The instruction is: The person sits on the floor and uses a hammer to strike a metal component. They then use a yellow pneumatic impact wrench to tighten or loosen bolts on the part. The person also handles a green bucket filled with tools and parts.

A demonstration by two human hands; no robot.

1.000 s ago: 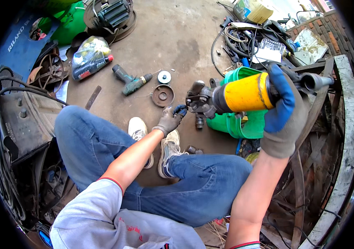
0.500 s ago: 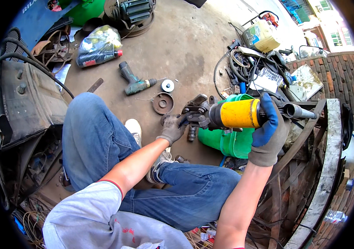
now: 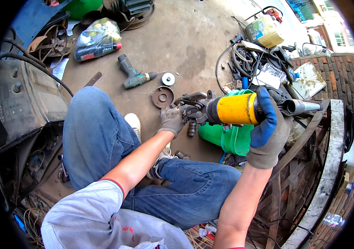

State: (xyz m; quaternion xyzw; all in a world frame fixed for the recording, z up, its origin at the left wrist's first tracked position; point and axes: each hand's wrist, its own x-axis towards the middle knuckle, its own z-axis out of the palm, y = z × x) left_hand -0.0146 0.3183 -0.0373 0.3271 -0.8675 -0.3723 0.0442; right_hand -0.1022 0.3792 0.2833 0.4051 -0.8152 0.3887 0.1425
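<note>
A yellow-bodied power tool (image 3: 234, 110) with a dark metal head and a grey rear nozzle lies sideways across the middle of my view. My right hand (image 3: 268, 128), in a grey and blue glove, is closed around its rear end. My left hand (image 3: 171, 120), gloved too, is closed on the metal head at the other end; the fingertips are partly hidden. Beneath the tool are a green bucket (image 3: 233, 141) and a small dark cylindrical fitting (image 3: 192, 129). A rusty round disc (image 3: 163, 97), a small silver disc (image 3: 168, 79) and a cordless drill (image 3: 133, 76) lie just beyond my left hand.
A dark metal machine (image 3: 27, 97) with cables stands at left. A bagged bundle (image 3: 96, 37) and a motor (image 3: 129, 10) lie farther back. Cable clutter (image 3: 249, 58) and a jerrycan (image 3: 262, 31) are at upper right. A wooden-and-metal frame (image 3: 326, 166) borders my right side.
My right hand and the yellow tool have come lower and slightly left since a second ago. My left hand has moved further onto the tool's head. The view has shifted, showing more background at right.
</note>
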